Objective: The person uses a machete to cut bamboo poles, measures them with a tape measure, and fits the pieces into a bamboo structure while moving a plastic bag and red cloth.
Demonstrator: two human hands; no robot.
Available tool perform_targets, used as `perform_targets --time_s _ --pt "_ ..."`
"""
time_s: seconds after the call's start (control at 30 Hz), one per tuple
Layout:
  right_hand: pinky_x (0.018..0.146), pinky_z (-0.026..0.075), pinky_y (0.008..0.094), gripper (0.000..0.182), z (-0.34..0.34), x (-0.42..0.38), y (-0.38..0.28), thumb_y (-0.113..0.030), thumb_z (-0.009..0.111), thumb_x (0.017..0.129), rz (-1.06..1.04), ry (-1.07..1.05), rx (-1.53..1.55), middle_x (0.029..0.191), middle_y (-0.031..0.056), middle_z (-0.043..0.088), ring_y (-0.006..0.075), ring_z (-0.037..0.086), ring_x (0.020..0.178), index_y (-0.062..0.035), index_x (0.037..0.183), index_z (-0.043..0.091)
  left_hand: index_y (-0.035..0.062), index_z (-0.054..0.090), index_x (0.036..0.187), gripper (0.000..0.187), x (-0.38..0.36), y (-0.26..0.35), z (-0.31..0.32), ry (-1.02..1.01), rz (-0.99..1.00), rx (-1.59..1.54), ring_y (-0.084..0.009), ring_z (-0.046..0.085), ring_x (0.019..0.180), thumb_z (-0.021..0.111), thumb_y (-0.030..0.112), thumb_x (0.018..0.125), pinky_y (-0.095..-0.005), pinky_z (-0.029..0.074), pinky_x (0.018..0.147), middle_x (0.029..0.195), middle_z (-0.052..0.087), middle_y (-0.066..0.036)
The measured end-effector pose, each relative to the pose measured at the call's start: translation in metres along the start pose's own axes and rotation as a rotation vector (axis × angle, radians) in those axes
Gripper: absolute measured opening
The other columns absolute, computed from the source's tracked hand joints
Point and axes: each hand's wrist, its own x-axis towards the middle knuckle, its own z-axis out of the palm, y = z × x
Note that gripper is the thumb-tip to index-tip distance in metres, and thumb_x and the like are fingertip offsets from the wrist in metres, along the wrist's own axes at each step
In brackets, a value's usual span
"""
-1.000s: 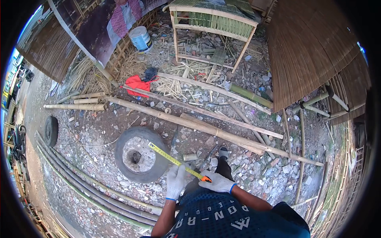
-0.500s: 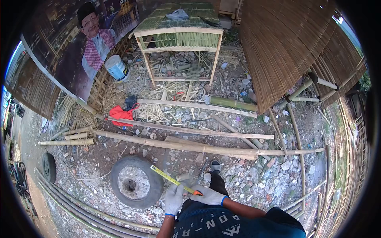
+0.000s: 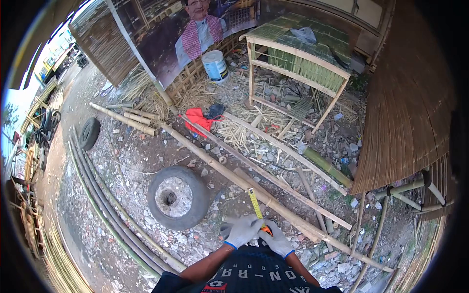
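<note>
A tape measure (image 3: pixel 266 228) with an orange and dark case sits in my right hand (image 3: pixel 277 240), whose gloved fingers are wrapped round it. Its yellow blade (image 3: pixel 254 201) sticks out forward, away from my body, over the rubble. My left hand (image 3: pixel 243 231), also in a white glove with a blue cuff, is closed at the blade close to the case; its fingertips are partly blurred. Just beyond the blade's tip lies a long bamboo pole (image 3: pixel 229 177) on the ground.
To the left lies a tire filled with concrete (image 3: pixel 194 223). Wooden strips (image 3: pixel 288 195) and a green bamboo piece (image 3: pixel 326 166) lie ahead. Farther back stand a bamboo-topped table (image 3: pixel 298 73) and a paint bucket (image 3: pixel 215 66). Long poles (image 3: pixel 115 215) stretch along the left; a woven screen (image 3: pixel 410 107) hangs right.
My view has turned left. The extended blade looks shorter and points forward instead of forward-left. My hands have come closer together, the left one now near the case.
</note>
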Motion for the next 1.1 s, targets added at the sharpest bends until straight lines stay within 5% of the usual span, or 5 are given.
perform_targets --time_s 0.1,0.37,0.47,0.63,1.1 --pt "0.067 0.052 0.0295 0.043 -0.026 -0.004 -0.019 -0.023 0.07 0.1 0.04 -0.036 0.118 0.097 0.0059 0.062 0.0122 0.061 0.074 -0.0042 0.135 0.054 0.0037 0.073 0.11 0.04 0.007 0.018 0.019 0.001 -0.074 -0.028 -0.0422 0.071 0.094 0.06 0.04 0.099 -0.0479 0.055 0.083 0.101 0.074 -0.023" --pt "0.066 0.056 0.0246 0.042 -0.076 0.013 0.031 -0.016 0.067 0.101 0.034 -0.031 0.156 0.121 0.0078 0.061 0.0101 0.063 0.091 -0.0066 0.141 0.054 0.003 0.072 0.113 0.034 0.014 0.036 0.042 0.205 -0.122 -0.065 -0.0294 0.073 0.084 0.057 0.031 0.104 -0.0396 0.055 0.078 0.092 0.075 -0.016" --pt "0.065 0.056 0.0243 0.039 -0.097 0.008 0.013 -0.015 0.066 0.102 0.006 -0.041 0.109 0.118 0.0067 0.061 0.0092 0.062 0.09 -0.0075 0.139 0.055 0.0051 0.07 0.12 0.037 0.011 0.037 0.037 0.1 -0.289 -0.238 -0.0428 0.07 0.103 0.058 0.034 0.101 -0.047 0.055 0.09 0.107 0.073 -0.024" --pt "0.054 0.05 0.0235 0.037 -0.116 0.013 0.016 -0.014 0.066 0.102 0.095 -0.048 0.232 0.106 0.0034 0.059 0.0067 0.057 0.071 -0.0083 0.137 0.056 0.0029 0.07 0.12 0.036 -0.004 0.018 0.041 0.102 -0.245 -0.06 -0.0326 0.07 0.107 0.055 0.031 0.106 -0.0391 0.053 0.094 0.112 0.072 -0.018" --pt "0.083 0.054 0.0301 0.048 -0.111 0.014 -0.023 -0.026 0.068 0.101 -0.091 0.007 0.256 0.123 0.0124 0.064 0.013 0.064 0.1 -0.0075 0.142 0.052 -0.0011 0.069 0.123 0.029 0.03 0.111 0.044 0.111 -0.162 -0.245 -0.0248 0.07 0.109 0.056 0.017 0.104 -0.0345 0.052 0.096 0.115 0.073 -0.018"
